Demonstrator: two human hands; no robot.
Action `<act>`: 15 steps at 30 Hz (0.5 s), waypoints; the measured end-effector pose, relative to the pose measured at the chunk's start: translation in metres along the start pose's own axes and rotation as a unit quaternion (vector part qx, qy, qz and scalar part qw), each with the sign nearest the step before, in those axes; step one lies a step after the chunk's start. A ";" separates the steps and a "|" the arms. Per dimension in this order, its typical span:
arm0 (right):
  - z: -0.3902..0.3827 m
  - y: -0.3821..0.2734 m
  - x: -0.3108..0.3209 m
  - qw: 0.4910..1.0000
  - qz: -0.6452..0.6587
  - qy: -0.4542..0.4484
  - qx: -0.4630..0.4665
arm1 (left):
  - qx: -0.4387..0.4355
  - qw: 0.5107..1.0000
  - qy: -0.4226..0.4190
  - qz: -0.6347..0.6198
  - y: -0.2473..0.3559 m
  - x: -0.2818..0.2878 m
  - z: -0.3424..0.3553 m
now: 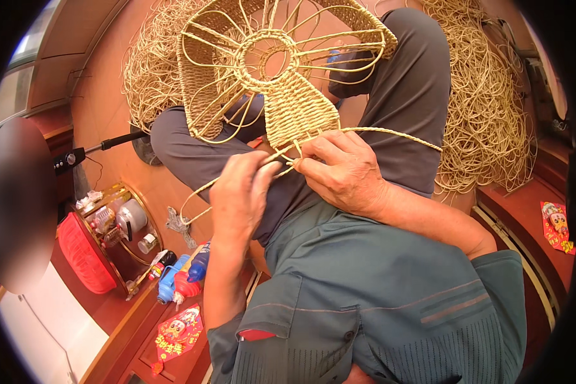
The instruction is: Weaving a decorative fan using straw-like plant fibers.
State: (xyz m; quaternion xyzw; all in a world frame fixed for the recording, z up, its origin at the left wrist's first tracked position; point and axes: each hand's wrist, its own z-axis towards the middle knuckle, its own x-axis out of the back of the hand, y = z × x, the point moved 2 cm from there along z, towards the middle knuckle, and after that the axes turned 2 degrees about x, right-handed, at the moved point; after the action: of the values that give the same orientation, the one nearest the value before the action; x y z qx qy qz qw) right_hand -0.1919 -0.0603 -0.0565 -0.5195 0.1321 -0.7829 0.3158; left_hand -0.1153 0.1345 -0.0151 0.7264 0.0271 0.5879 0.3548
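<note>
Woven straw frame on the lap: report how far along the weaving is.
Done: one panel of the woven frame is filled with tight weave, from the ring down to the lower edge, and the rim band is woven. In hand: the left hand and right hand pinch the straw cord at that panel's lower end. Left: the other spokes stand bare; heaps of loose cord lie behind.

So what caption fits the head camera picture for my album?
Both hands, left hand and right hand, weave straw cord into a wire-framed basket on the lap.
</note>
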 end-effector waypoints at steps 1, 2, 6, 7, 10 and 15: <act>0.000 -0.001 0.000 1.000 0.002 0.004 0.001 | 0.002 0.999 -0.031 0.008 -0.001 -0.006 0.001; 0.000 -0.002 -0.001 1.000 0.005 0.009 0.002 | -0.030 1.000 0.004 0.004 -0.005 -0.007 0.004; -0.002 0.002 -0.001 1.000 -0.006 0.021 -0.010 | 0.003 0.984 0.076 0.161 -0.077 0.045 -0.021; -0.002 0.003 -0.001 1.000 -0.001 0.030 -0.005 | 0.028 0.974 0.112 0.194 -0.118 0.073 -0.035; -0.001 0.001 0.002 0.999 0.015 0.030 0.007 | 0.144 0.891 0.192 0.386 -0.218 0.177 -0.074; 0.000 0.004 -0.002 0.999 0.023 0.025 0.014 | 0.029 0.846 0.173 0.504 -0.184 0.180 -0.035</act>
State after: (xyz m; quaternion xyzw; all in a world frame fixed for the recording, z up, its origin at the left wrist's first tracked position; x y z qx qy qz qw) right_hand -0.1902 -0.0618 -0.0599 -0.4923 0.1413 -0.7897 0.3376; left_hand -0.0210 0.3707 0.0365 0.5369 -0.2648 0.8007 -0.0225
